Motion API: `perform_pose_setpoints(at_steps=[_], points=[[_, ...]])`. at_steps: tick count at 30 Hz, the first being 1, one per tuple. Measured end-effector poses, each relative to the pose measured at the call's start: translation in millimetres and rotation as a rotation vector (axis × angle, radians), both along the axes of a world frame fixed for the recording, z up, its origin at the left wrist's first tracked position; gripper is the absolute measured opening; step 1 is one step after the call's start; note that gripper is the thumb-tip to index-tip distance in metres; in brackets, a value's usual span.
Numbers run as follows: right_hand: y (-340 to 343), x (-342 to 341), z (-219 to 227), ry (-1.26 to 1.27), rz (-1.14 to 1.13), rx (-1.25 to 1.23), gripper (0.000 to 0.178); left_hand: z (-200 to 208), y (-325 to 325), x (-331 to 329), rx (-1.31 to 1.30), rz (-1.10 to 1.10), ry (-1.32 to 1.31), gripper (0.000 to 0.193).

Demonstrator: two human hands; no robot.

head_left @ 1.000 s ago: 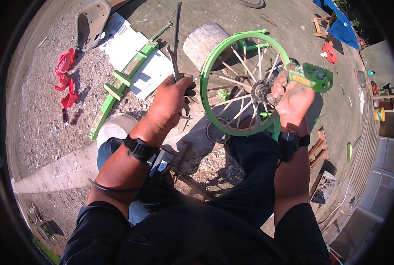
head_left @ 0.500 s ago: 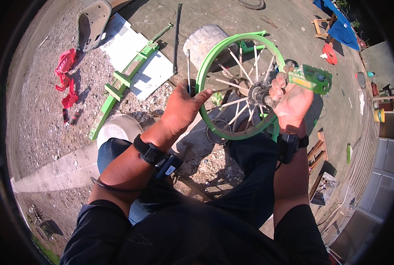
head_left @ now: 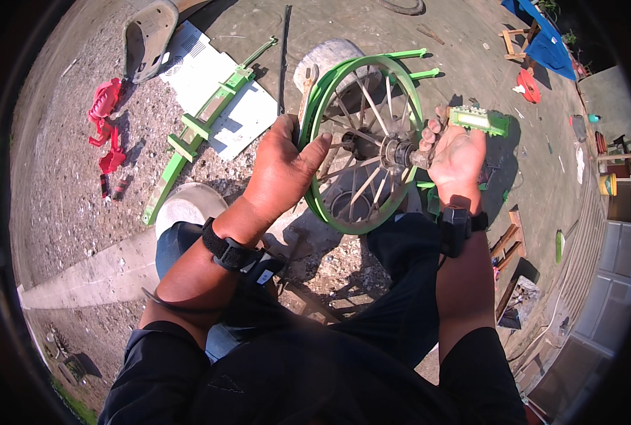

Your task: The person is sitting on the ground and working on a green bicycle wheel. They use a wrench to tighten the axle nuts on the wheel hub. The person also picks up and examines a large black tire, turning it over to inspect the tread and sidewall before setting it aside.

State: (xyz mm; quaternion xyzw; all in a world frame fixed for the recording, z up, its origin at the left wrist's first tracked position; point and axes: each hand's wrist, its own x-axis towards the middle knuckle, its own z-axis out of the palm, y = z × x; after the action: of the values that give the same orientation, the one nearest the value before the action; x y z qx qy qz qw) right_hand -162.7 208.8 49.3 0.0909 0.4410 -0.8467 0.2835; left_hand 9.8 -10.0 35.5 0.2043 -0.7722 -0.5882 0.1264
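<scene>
A green wheel (head_left: pixel 397 153) sits between the hands: the left hand (head_left: pixel 283 166) grips a wrench (head_left: pixel 308 91) at its near edge; the right hand's (head_left: pixel 458 160) fingers wrap the pedal arm (head_left: pixel 421 159).

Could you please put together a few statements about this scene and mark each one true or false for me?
1. The left hand holds a wrench. True.
2. The wheel is between the two hands. True.
3. The wheel's rim is red. False: it is green.
4. A green bar lies across a white panel. True.
5. The white panel lies to the right of the wheel. False: it lies to the left.
6. The left hand is at the hub. False: it is at the rim; the right hand is by the hub.
</scene>
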Motion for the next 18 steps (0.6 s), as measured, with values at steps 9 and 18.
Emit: perform_pose_setpoints(at_steps=[9, 18], points=[[-5, -3, -53, 0.03, 0.403, 0.406, 0.055, 14, -31, -6, -0.267, 0.017, -0.058, 0.042], [-4, -2, -42, 0.225, 0.536, 0.479, 0.046, 1, -60, -1, -0.634, 0.003, -0.355, 0.044]])
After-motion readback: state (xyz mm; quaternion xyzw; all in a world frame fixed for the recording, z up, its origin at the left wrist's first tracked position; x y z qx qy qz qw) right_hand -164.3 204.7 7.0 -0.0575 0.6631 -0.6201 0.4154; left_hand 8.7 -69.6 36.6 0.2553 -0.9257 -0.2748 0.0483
